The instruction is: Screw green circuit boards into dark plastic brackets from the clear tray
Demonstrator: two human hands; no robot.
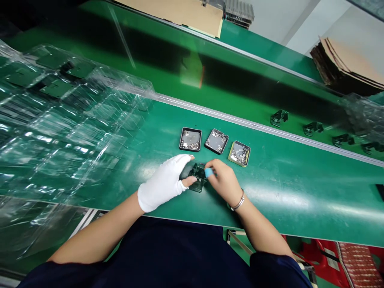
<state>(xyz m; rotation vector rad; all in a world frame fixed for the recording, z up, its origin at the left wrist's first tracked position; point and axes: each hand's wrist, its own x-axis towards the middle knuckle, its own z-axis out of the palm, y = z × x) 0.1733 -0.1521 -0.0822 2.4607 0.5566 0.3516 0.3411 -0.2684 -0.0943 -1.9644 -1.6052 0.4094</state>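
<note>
My left hand point(165, 182) wears a white glove with bare fingertips. Its thumb and fingers close round a small dark part with a flat plate point(197, 186), which sits low over the green bench. On the right side of that part, my right hand point(225, 180) has its fingers pinched together. A blue finger cot point(209, 172) covers one of its fingertips; whatever lies in the pinch is hidden. Just beyond the hands stand three small trays of tiny metal pieces: a dark left one point(190, 139), a tilted middle one point(217, 141) and a yellow-edged one point(239, 153).
Clear plastic compartment trays point(99, 116), some holding flat dark pieces, spread over the left side. Several small dark assemblies point(279, 118) stand in a row beyond the metal rail point(210, 113). Cardboard sheets point(351, 66) are stacked at the back right. A red chair point(322, 256) is below.
</note>
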